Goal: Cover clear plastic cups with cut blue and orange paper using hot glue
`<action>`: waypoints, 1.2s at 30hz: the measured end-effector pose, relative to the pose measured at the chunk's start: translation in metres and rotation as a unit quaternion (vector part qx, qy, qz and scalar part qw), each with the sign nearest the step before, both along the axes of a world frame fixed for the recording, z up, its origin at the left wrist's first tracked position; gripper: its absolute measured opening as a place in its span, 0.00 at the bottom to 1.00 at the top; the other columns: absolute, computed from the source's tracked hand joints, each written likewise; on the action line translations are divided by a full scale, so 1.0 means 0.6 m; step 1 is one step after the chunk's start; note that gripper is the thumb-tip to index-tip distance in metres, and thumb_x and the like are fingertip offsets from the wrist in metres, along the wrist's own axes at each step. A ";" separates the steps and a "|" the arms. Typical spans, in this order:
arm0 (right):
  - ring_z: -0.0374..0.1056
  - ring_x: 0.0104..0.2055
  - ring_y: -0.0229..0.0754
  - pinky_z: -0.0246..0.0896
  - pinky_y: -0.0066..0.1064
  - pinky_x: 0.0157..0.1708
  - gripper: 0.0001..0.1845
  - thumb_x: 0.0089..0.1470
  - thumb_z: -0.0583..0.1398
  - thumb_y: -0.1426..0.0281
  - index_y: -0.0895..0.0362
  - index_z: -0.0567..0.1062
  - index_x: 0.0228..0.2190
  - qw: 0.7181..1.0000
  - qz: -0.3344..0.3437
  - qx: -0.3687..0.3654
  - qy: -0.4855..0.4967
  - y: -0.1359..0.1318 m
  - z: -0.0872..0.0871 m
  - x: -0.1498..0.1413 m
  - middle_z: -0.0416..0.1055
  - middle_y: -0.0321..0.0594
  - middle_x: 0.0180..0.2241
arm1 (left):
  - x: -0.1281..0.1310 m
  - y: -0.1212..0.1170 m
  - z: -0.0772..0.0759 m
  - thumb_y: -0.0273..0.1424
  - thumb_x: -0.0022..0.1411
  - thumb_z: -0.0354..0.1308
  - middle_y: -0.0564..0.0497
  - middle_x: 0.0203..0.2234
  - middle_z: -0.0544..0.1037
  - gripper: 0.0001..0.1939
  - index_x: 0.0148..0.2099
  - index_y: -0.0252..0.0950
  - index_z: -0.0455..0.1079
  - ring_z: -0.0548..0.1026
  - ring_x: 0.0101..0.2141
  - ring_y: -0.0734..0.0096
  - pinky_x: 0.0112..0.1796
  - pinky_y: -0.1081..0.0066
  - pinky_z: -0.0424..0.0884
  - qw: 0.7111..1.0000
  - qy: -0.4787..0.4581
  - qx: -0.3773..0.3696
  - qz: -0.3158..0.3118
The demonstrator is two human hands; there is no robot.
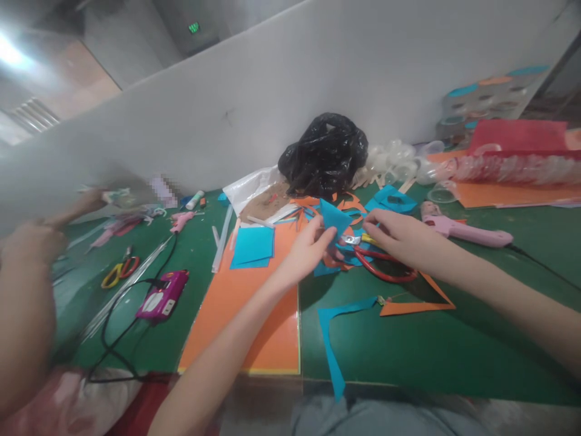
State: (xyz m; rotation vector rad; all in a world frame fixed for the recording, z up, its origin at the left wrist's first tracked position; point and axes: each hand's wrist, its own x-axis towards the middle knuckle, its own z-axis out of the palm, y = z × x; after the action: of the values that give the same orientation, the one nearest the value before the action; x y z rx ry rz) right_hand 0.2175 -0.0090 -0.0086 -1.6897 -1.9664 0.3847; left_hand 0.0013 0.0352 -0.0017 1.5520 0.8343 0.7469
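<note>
Head view. The left hand [316, 243] is closed on a folded blue paper [334, 219], pinched between thumb and fingers; the paper stands up from the grip, its pointed corner above the fingertips and its body leaning toward the right hand [391, 232]. The fingers of the right hand are bent, their tips just beside the paper's right edge. Directly beneath them lies the yellow handle of a pair of red-and-yellow scissors [351, 240], partly covered by the hand; whether these fingers grip it cannot be told. The red handle loop extends below the right hand, and the metal pivot lies just right of the left fingers.

Behind both hands, blue and orange paper offcuts are heaped on the green desk [363, 357] before a black plastic bag [324, 154]. Left of the left hand, blue paper squares [252, 247] rest on a large orange sheet [254, 327], which the left forearm crosses. Nearer the wearer, a bent blue strip [330, 345] reaches the desk's front edge, its upper end meeting an angular orange offcut [417, 308]. A pink glue gun [476, 233] lies beyond the right forearm, with stacked clear plastic cups [512, 168] farther back. At far left, another person's arm [27, 303] extends over the desk, near a second pair of scissors [112, 276] and a magenta box [163, 295] with a black cable.
</note>
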 end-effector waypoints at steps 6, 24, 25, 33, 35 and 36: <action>0.74 0.38 0.53 0.58 0.37 0.34 0.20 0.67 0.54 0.55 0.58 0.73 0.34 0.953 0.027 0.022 -0.301 -0.001 -0.037 -0.001 0.76 0.48 0.33 | -0.007 0.015 0.001 0.34 0.71 0.53 0.56 0.27 0.74 0.10 0.37 0.40 0.57 0.67 0.19 0.80 0.21 0.76 0.60 0.994 0.007 0.036 0.098; 0.73 0.35 0.54 0.60 0.37 0.33 0.17 0.66 0.54 0.60 0.60 0.72 0.34 0.946 -0.008 0.121 -0.300 -0.004 -0.055 -0.020 0.74 0.52 0.30 | -0.015 0.019 0.003 0.37 0.70 0.56 0.54 0.29 0.75 0.08 0.38 0.39 0.64 0.68 0.27 0.76 0.31 0.74 0.65 0.970 -0.050 0.137 0.192; 0.72 0.33 0.52 0.58 0.37 0.31 0.17 0.66 0.53 0.59 0.59 0.70 0.33 0.957 -0.018 0.123 -0.263 -0.002 -0.051 -0.019 0.73 0.50 0.30 | -0.016 0.020 0.003 0.37 0.69 0.56 0.54 0.29 0.76 0.09 0.39 0.39 0.65 0.69 0.27 0.76 0.31 0.74 0.66 0.967 -0.055 0.147 0.199; 0.60 0.22 0.40 0.53 0.30 0.20 0.23 0.55 0.59 0.46 0.52 0.62 0.38 0.975 -0.082 -0.060 0.198 0.012 -0.007 0.003 0.64 0.31 0.23 | -0.017 0.025 -0.005 0.42 0.72 0.53 0.52 0.32 0.78 0.11 0.41 0.41 0.61 0.76 0.35 0.71 0.40 0.70 0.71 0.960 -0.125 0.129 0.215; 0.57 0.21 0.38 0.54 0.31 0.20 0.27 0.54 0.58 0.41 0.51 0.62 0.36 0.942 -0.027 -0.137 0.304 0.017 -0.009 0.003 0.59 0.29 0.21 | -0.018 0.022 -0.005 0.42 0.73 0.50 0.55 0.29 0.75 0.11 0.39 0.42 0.57 0.74 0.31 0.73 0.38 0.70 0.70 0.961 -0.139 0.116 0.209; 0.55 0.21 0.37 0.55 0.31 0.21 0.29 0.53 0.58 0.39 0.50 0.61 0.34 0.927 0.010 -0.163 0.337 0.019 -0.011 0.002 0.56 0.27 0.20 | -0.018 0.021 -0.005 0.41 0.73 0.50 0.56 0.28 0.73 0.11 0.39 0.42 0.55 0.71 0.28 0.74 0.37 0.71 0.69 0.961 -0.139 0.112 0.209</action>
State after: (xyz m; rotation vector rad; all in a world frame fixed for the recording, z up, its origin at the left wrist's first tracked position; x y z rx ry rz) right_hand 0.2184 0.0025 -0.0150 -1.4414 -1.4532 1.1789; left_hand -0.0097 0.0477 -0.0044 1.4323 0.8989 1.3748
